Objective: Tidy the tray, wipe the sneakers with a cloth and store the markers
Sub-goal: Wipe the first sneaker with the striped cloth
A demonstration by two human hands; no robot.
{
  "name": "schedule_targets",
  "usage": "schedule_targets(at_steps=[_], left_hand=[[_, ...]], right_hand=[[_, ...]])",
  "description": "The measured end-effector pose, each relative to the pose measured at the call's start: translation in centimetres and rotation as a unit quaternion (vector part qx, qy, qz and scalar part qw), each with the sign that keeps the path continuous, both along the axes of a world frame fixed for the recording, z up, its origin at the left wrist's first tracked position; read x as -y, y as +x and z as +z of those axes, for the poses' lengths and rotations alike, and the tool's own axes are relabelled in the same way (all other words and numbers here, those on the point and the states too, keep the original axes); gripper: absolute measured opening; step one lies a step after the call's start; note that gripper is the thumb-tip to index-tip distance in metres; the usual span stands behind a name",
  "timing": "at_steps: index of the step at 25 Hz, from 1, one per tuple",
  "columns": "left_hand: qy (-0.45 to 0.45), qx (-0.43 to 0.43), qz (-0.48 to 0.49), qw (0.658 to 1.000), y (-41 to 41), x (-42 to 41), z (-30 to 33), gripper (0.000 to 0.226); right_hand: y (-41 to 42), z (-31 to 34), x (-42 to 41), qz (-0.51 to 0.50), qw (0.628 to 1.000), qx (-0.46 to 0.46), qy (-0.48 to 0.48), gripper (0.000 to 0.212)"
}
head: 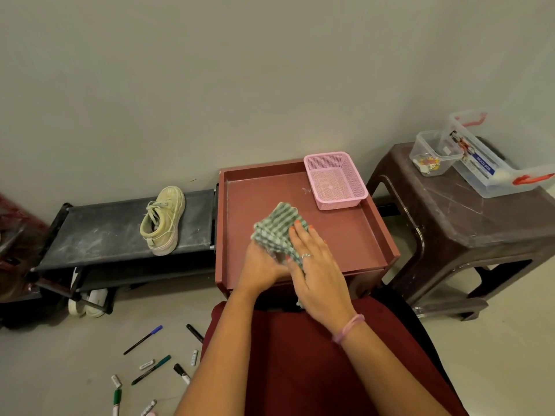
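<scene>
1. The cloth (277,229) lies bunched on the tray (372,235), in the middle near the front, apparently for wiping it.
2. The left hand (264,265) grips the cloth's near edge; the right hand (315,265) lies flat on it, fingers straight, pressing.
3. The pink basket (335,180) sits in the tray's far right corner.
4. A sneaker (163,220) waits on the rack (99,229); markers (150,367) lie scattered on the floor.

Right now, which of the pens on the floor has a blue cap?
The long thin black pen farthest up the floor, nearest the shoe rack; the other capped ones show green or black.
</scene>
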State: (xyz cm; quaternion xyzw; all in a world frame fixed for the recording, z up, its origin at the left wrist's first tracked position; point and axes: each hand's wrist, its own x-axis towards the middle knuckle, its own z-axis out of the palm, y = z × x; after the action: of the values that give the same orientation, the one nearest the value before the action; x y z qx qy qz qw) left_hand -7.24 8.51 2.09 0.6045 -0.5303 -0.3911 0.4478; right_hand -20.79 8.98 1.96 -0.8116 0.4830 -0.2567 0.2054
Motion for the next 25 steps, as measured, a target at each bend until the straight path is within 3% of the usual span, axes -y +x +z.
schedule_targets(at_steps=[3, 6, 9, 18, 22, 25], left_hand=[[-0.010, -0.003, 0.018, 1.000, -0.6, -0.1, 0.4, 0.058], [0.032, 0.048, 0.007, 0.998, 0.8, -0.1, -0.6, 0.046], [0.096, 0.071, -0.042, 0.992, 2.1, -0.5, -1.7, 0.049], [-0.025, 0.072, 0.018, 0.997, -0.1, -0.2, 0.4, 0.037], [-0.039, 0.094, 0.001, 0.995, -0.3, -0.1, 0.6, 0.041], [-0.008, 0.062, 0.015, 0.998, -0.6, 0.0, 0.7, 0.033]], right_hand=[[1.4, 1.0, 1.7, -0.024, 0.999, -0.038, 0.018, 0.055], [1.3, 0.5, 0.5, 0.046, 0.987, -0.123, -0.092, 0.055], [0.1, -0.8, -1.9, 0.073, 0.976, -0.135, -0.153, 0.052], [3.1, 0.8, 0.3, -0.102, 0.981, -0.146, -0.077, 0.059], [3.9, 1.0, 1.9, -0.078, 0.979, -0.167, -0.085, 0.063], [3.6, 0.8, 2.0, -0.053, 0.986, -0.141, -0.071, 0.062]])
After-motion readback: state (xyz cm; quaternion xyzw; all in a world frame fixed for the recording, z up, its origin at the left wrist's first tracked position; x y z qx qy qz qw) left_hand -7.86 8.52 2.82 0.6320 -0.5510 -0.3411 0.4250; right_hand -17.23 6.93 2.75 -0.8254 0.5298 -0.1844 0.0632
